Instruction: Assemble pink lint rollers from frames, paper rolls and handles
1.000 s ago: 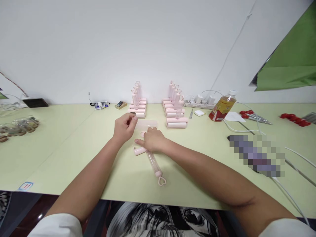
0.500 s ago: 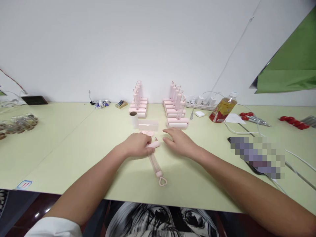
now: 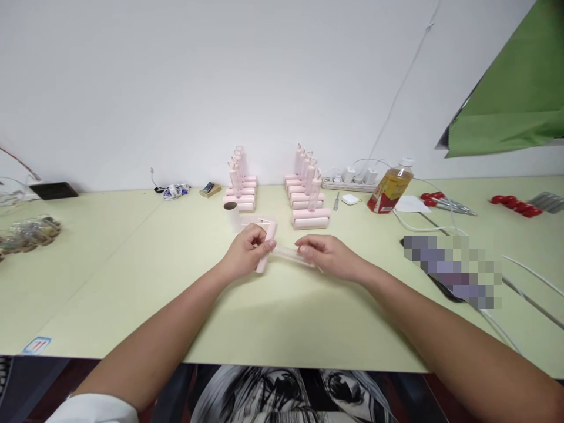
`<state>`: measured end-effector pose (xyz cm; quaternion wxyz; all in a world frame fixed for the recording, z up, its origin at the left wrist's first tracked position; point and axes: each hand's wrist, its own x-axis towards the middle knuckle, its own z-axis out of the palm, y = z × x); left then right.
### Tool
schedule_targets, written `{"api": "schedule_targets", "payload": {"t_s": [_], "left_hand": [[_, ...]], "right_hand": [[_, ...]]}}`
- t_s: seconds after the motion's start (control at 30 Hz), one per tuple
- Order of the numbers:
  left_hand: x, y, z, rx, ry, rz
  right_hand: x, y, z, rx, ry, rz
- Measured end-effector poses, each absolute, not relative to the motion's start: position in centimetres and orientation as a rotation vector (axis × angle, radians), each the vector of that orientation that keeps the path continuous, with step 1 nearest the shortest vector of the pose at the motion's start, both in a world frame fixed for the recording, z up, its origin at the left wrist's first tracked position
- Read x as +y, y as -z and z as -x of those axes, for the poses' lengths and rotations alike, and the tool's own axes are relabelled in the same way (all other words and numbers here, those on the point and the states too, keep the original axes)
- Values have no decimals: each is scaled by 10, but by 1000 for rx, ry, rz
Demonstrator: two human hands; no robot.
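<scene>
My left hand (image 3: 247, 251) is closed around the pink head (image 3: 265, 252) of a lint roller, which is tilted upright, thumb over its front. A clear tubular handle (image 3: 288, 254) runs from that head toward my right hand (image 3: 326, 257), whose fingers pinch its far end. The handle's heart-shaped loop is hidden by the right hand. Just behind the left hand stands a white paper roll (image 3: 233, 220) with a brown core. A clear pinkish cover (image 3: 254, 220) lies beside the roll, partly hidden by the pink head.
Two rows of pink lint rollers stand at the back, a left row (image 3: 240, 200) and a right row (image 3: 311, 221). Rightward are a drink bottle (image 3: 391, 188), a power strip (image 3: 348, 183), a blurred phone (image 3: 449, 271), cables and red-handled tools (image 3: 434, 200). Clear bundled items (image 3: 33, 230) lie far left.
The handle has swung up from pointing at the table's front edge to pointing right. My right hand has taken hold of its end. The pink head has turned upright in my left hand.
</scene>
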<state>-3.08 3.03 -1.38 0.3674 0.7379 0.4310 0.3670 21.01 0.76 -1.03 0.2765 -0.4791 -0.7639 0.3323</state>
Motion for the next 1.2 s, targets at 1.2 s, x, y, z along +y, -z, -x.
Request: {"api": "schedule_targets", "payload": {"t_s": [1.2], "left_hand": [[68,8,66,1453,-1230,-2084]], "right_hand": [[30,19,-116,-2784,-391,825]]}}
